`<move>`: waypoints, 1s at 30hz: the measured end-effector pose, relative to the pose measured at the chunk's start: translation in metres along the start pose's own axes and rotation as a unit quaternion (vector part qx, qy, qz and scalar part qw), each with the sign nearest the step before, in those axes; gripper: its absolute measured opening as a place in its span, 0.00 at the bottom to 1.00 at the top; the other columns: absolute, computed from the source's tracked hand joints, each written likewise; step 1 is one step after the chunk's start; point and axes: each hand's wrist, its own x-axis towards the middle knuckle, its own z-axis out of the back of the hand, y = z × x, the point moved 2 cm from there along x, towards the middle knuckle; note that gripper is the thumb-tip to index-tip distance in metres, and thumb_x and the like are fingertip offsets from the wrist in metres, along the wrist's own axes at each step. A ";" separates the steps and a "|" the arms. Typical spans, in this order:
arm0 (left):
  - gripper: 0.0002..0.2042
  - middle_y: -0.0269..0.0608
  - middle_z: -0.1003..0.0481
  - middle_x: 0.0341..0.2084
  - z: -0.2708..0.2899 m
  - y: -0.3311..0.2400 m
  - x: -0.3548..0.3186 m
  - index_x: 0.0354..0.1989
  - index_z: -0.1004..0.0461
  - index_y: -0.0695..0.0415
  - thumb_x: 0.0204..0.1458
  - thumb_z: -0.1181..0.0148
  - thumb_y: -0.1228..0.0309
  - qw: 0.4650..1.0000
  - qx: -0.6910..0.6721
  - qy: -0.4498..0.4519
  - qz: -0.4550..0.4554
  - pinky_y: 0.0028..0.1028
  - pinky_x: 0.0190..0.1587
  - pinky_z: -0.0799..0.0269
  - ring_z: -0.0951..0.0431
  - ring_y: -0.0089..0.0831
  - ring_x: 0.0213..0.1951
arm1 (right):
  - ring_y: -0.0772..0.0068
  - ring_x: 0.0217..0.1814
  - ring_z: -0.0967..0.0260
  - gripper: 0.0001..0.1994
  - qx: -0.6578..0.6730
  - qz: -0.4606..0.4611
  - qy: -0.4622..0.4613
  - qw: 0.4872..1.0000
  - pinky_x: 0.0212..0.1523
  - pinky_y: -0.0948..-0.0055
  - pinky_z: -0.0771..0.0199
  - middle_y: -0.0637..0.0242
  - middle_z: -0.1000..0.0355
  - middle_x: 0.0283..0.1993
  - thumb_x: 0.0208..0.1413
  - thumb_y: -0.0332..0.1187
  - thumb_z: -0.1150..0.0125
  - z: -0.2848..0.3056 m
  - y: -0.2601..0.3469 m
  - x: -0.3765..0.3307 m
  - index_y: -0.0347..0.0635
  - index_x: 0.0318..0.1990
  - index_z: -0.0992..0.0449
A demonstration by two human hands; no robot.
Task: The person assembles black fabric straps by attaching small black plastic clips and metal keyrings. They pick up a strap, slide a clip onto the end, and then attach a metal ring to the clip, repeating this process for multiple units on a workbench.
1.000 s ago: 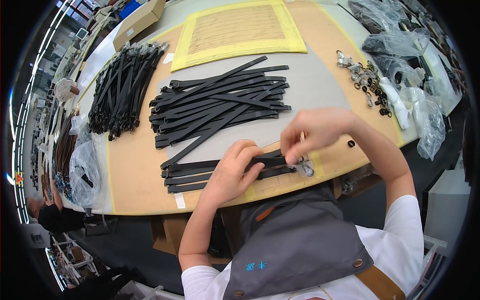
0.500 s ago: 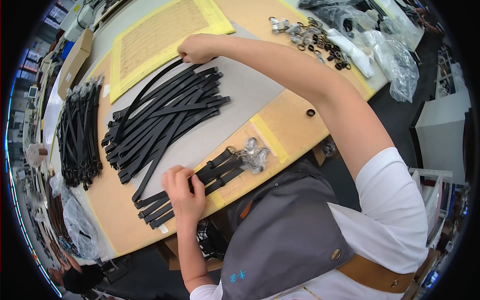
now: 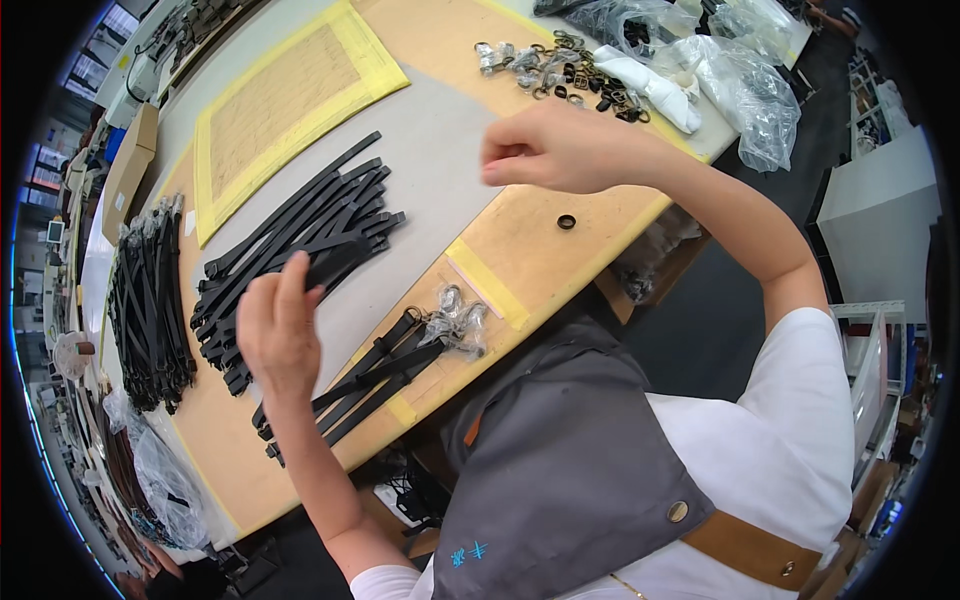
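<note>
My left hand (image 3: 278,340) is over the near side of a heap of black straps (image 3: 290,245). A blurred black strap (image 3: 340,258) sticks out between its thumb and forefinger. My right hand (image 3: 550,145), fingers curled in, hangs above the table right of the heap; what it holds, if anything, is hidden. Between my left hand and the table's near edge lie a few black straps (image 3: 375,385) whose ends carry plastic-wrapped metal clasps (image 3: 455,322). One small black ring (image 3: 566,222) lies below my right hand.
At the far left, a bundle of black straps (image 3: 150,310) lies beside a cardboard box (image 3: 130,170). A yellow-taped board (image 3: 290,105) is at the back. Loose metal fittings (image 3: 570,70) and clear plastic bags (image 3: 735,90) are at the far right.
My right hand has left the far end of a strap and moved right and nearer. My left hand has moved left from the near straps to the heap. The view has shifted.
</note>
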 end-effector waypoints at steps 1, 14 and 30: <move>0.21 0.42 0.26 0.32 0.011 0.010 0.007 0.55 0.23 0.57 0.52 0.30 0.77 1.000 0.025 -0.016 -0.002 0.38 0.36 0.30 0.25 0.41 0.32 | 0.69 0.34 0.28 0.13 -0.017 -0.020 -0.006 1.000 0.37 0.68 0.28 0.64 0.24 0.33 0.65 0.42 0.39 0.002 -0.016 -0.014 0.40 0.42 0.20; 0.16 0.44 0.26 0.28 0.029 -0.040 0.009 0.47 0.19 0.61 0.49 0.32 0.84 0.981 -0.160 0.046 0.100 0.32 0.32 0.30 0.26 0.38 0.28 | 0.75 0.34 0.28 0.14 0.058 -0.056 -0.038 0.996 0.38 0.72 0.24 0.65 0.26 0.35 0.54 0.32 0.29 -0.062 -0.069 -0.070 0.37 0.44 0.23; 0.17 0.35 0.30 0.23 -0.013 -0.087 -0.005 0.50 0.18 0.59 0.50 0.31 0.79 0.907 -0.385 0.059 0.158 0.24 0.23 0.43 0.37 0.22 0.20 | 0.83 0.41 0.24 0.12 0.741 0.023 0.011 0.671 0.40 0.83 0.23 0.66 0.22 0.48 0.70 0.31 0.42 -0.122 0.005 -0.048 0.38 0.56 0.23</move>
